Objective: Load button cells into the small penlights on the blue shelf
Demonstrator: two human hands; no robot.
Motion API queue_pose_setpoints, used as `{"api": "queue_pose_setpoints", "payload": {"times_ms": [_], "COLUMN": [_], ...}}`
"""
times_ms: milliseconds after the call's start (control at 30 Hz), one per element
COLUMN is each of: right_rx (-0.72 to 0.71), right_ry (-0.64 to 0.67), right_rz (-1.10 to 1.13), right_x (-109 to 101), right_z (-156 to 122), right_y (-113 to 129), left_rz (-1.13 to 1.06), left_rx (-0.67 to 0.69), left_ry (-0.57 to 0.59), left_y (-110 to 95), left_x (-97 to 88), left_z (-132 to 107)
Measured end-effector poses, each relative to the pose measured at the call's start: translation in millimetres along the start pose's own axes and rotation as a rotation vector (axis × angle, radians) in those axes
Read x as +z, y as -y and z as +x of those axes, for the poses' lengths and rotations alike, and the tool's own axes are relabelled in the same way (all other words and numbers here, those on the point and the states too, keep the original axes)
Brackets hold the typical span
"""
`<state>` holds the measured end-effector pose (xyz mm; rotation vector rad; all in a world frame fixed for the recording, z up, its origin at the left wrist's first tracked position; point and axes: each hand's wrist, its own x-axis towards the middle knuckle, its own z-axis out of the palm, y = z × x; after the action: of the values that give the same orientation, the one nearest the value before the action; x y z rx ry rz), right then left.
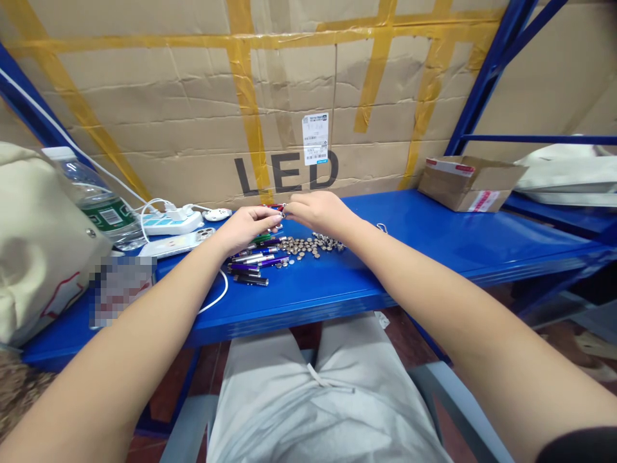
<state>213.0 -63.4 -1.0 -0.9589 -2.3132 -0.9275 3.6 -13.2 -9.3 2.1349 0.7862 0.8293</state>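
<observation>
Both my hands meet above the blue shelf. My left hand and my right hand are closed in pinches on a small red pen-like light held between them. Under them lies a heap of small silver button cells. Several purple, green and black pen lights lie beside my left hand.
A white power strip with cable, a phone and a water bottle stand at the left, next to a beige bag. A small cardboard box sits at the right. Taped cardboard marked LED forms the back wall.
</observation>
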Motion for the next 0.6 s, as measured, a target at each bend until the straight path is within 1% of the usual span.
{"api": "queue_pose_setpoints", "payload": {"times_ms": [100,200,400,500,600], "right_rx": [-0.002,0.069,0.212,0.292,0.403], "right_ry": [0.003,0.003,0.023,0.015,0.029], "right_rz": [0.042,0.173,0.494,0.630,0.760], "right_x": [3.3,8.4,11.9,8.7,4.8], "right_z": [-1.9,-2.8,-1.7,-1.0,-0.5], "right_y": [0.3,2.5,5.4,7.2,10.3], "left_rz": [0.128,0.220,0.433,0.491,0.531], "left_rx": [0.036,0.093,0.343,0.425,0.483], "left_ry": [-0.026,-0.065,-0.120,-0.141,-0.177], "left_y": [-4.2,-4.9,-2.7,-2.8,-2.1], "left_x": [-0.5,0.6,0.9,0.4,0.3], "left_z": [-2.8,-3.9,-4.0,-4.1,-3.6]}}
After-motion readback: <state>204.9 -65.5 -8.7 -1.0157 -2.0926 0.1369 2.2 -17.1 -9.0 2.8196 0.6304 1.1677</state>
